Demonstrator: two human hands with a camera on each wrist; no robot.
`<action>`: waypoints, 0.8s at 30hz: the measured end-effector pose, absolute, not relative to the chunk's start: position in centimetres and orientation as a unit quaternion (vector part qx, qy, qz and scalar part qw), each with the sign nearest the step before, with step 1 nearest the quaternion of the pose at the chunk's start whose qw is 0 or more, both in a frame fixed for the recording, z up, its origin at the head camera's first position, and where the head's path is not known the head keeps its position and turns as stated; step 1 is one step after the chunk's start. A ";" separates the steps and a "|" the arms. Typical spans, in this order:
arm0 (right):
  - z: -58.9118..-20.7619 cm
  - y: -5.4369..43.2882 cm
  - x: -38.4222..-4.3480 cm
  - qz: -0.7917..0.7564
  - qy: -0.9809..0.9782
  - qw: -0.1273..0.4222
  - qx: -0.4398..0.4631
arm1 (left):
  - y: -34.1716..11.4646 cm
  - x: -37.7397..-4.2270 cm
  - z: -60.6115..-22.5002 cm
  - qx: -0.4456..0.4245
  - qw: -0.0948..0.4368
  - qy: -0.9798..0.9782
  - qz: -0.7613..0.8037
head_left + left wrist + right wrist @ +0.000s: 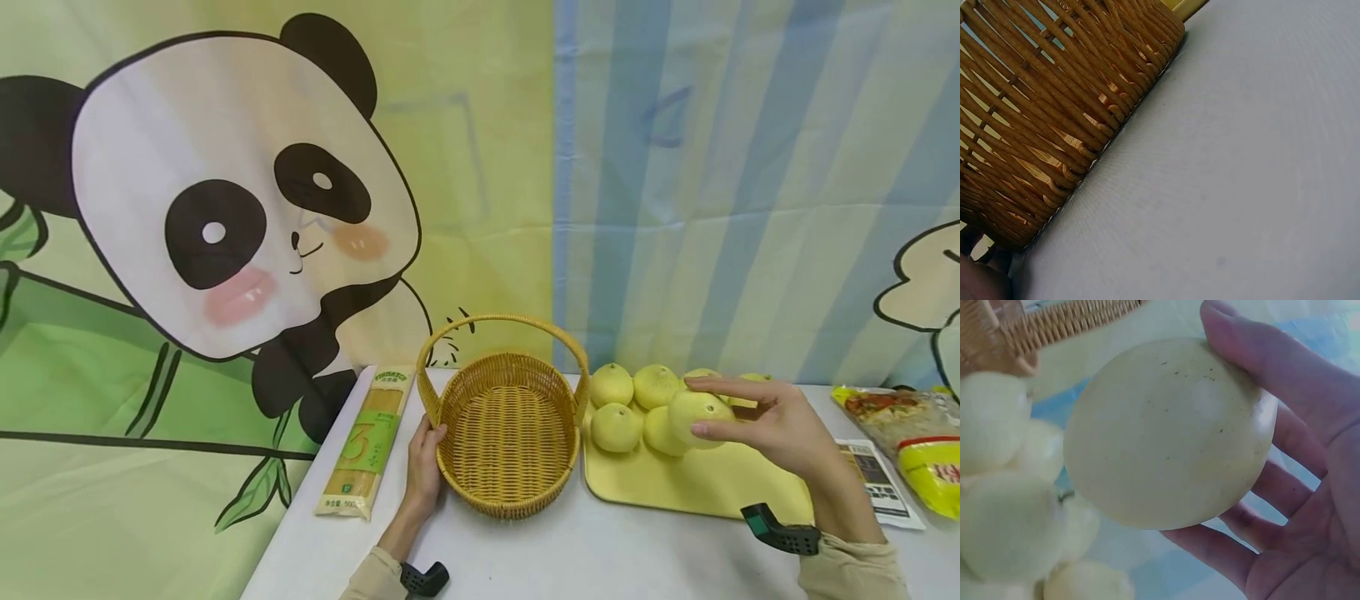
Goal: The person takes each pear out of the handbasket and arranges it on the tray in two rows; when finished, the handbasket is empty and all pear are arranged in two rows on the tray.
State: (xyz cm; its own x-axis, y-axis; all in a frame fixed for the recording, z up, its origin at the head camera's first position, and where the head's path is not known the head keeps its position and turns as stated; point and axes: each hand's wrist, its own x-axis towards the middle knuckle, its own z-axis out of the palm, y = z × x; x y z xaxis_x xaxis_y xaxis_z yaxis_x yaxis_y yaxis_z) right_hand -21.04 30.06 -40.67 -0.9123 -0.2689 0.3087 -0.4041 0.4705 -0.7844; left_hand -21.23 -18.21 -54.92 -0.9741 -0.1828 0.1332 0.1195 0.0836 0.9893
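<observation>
In the head view, my right hand [780,421] holds a round pale-yellow pear [697,419] between thumb and fingers, above the yellow tray [697,492]. Small dark specks dot the pear [1166,437] in the right wrist view, and the fingers wrap its far side. My left hand [424,465] grips the left side of a woven wicker basket [508,450], thumb at the rim below the handle. Nothing lies inside this basket. Only a little of that hand [982,278] shows in the left wrist view, low beside the basket wall. Several more pears [617,427] sit together on the tray's left part.
A packet of noodles [366,446] lies left of the basket on the white table [555,550]. To the right of the tray are a plastic food bag [911,442] and a printed packet [873,487]. Behind the table hangs a panda-printed curtain [480,167].
</observation>
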 end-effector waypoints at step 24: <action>-48.3 33.7 -22.4 0.426 -0.900 0.089 -0.008 | -18.5 -21.8 -55.3 0.035 0.107 -0.734 -0.670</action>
